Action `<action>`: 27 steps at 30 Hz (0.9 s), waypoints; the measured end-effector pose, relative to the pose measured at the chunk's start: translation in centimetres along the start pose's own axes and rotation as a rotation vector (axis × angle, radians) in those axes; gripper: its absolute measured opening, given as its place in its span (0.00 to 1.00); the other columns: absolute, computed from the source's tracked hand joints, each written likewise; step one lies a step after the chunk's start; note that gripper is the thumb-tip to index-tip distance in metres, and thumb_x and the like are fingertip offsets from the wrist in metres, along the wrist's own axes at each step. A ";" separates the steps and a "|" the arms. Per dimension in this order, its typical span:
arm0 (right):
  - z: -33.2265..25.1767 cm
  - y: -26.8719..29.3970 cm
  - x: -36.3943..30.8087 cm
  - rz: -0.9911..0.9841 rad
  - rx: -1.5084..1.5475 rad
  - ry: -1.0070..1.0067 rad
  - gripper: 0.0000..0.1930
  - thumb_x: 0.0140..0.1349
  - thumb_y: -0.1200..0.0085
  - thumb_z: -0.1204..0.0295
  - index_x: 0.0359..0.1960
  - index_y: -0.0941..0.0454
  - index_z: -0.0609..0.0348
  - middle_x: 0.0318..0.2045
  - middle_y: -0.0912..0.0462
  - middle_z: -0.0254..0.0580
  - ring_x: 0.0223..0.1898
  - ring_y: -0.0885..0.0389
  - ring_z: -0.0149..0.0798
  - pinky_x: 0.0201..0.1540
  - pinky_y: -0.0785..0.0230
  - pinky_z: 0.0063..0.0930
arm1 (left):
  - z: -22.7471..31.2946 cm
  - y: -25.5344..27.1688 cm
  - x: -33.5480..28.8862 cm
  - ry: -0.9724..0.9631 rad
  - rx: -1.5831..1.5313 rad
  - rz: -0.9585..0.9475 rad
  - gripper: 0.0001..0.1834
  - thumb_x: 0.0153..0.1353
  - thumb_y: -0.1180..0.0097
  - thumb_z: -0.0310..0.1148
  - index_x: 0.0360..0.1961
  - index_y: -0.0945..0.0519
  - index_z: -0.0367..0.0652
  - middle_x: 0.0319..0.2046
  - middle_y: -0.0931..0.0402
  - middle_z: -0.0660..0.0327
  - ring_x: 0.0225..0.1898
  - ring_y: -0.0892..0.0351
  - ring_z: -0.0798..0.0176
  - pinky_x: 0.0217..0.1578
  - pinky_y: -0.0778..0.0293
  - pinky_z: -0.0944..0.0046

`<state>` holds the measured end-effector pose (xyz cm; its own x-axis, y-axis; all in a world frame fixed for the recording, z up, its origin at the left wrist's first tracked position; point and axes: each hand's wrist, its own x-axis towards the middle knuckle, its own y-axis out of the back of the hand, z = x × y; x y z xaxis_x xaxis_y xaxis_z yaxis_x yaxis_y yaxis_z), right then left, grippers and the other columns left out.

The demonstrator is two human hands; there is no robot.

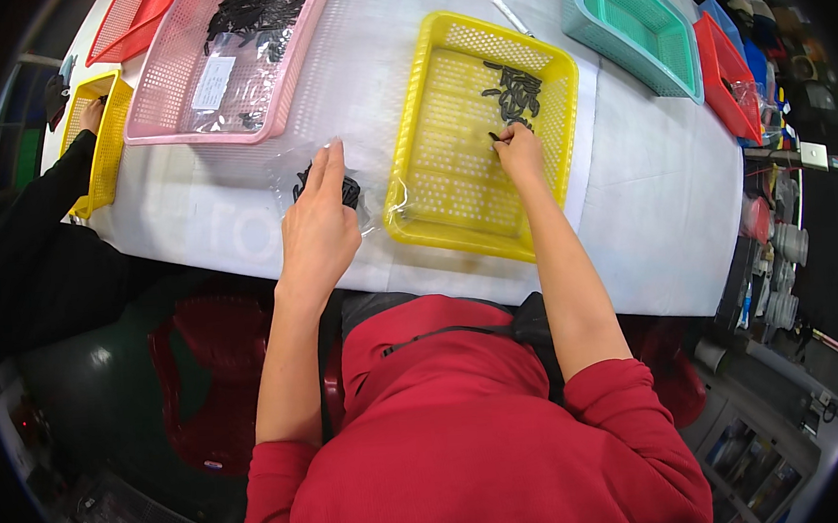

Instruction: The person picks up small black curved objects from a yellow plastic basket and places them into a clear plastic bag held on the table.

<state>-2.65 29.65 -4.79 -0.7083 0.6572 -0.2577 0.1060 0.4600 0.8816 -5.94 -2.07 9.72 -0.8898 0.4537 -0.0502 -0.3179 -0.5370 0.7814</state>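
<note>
My left hand lies over a clear plastic bag on the table, its fingers stretched out. Small black pieces show inside the bag, partly covered by that hand. To the right stands a yellow perforated basket with a loose heap of small, elongated black pieces toward its far right side. My right hand reaches into this basket just below the heap, thumb and finger pinched on one small black piece. The exact kind of the pieces is too small to tell.
A pink basket with bagged black pieces stands at the back left. Another person's hand is in a yellow basket at far left. Nested teal baskets and a red basket stand right. A white pen lies behind my basket.
</note>
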 end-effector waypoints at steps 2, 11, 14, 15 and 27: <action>0.1 -0.1 -0.3 -0.022 0.265 0.037 0.12 0.51 0.37 0.71 0.38 0.20 0.58 0.30 0.17 0.41 0.34 0.19 0.41 0.39 0.26 0.34 | 0.2 0.1 0.4 0.019 -0.002 -0.025 0.36 0.48 0.56 0.15 0.64 0.38 0.37 0.61 0.37 0.43 0.52 0.28 0.41 0.49 0.29 0.54; -14.8 3.5 -13.6 -0.552 0.836 0.442 0.12 0.52 0.38 0.75 0.40 0.21 0.62 0.32 0.20 0.40 0.26 0.22 0.32 0.29 0.27 0.25 | 0.6 0.3 0.9 0.042 -0.007 -0.049 0.38 0.47 0.55 0.16 0.65 0.39 0.39 0.60 0.37 0.39 0.50 0.27 0.38 0.46 0.29 0.52; -15.1 3.7 -14.0 -0.186 0.517 0.663 0.13 0.52 0.40 0.74 0.41 0.23 0.59 0.39 0.22 0.43 0.30 0.20 0.40 0.35 0.27 0.30 | -0.3 0.1 0.4 -0.014 0.046 -0.021 0.38 0.48 0.53 0.18 0.65 0.42 0.37 0.60 0.37 0.39 0.44 0.24 0.38 0.43 0.27 0.47; -14.4 3.8 -13.3 -0.132 0.542 0.591 0.14 0.54 0.42 0.74 0.43 0.25 0.58 0.42 0.25 0.46 0.38 0.22 0.48 0.43 0.28 0.35 | -0.7 0.0 0.3 -0.017 0.057 0.000 0.38 0.47 0.53 0.17 0.65 0.42 0.38 0.60 0.37 0.39 0.44 0.24 0.37 0.43 0.27 0.48; -1.3 -3.4 -3.1 0.136 -0.043 0.159 0.31 0.61 0.53 0.72 0.65 0.47 0.67 0.67 0.51 0.64 0.69 0.55 0.61 0.70 0.59 0.48 | -0.6 0.3 0.6 -0.028 0.047 -0.006 0.39 0.47 0.54 0.16 0.66 0.42 0.38 0.60 0.37 0.38 0.41 0.23 0.38 0.40 0.26 0.49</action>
<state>-1.72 25.32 -6.48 -0.7912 0.6071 -0.0729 0.1804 0.3456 0.9209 -6.74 -2.40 9.50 -0.8780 0.4771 -0.0378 -0.3067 -0.5003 0.8097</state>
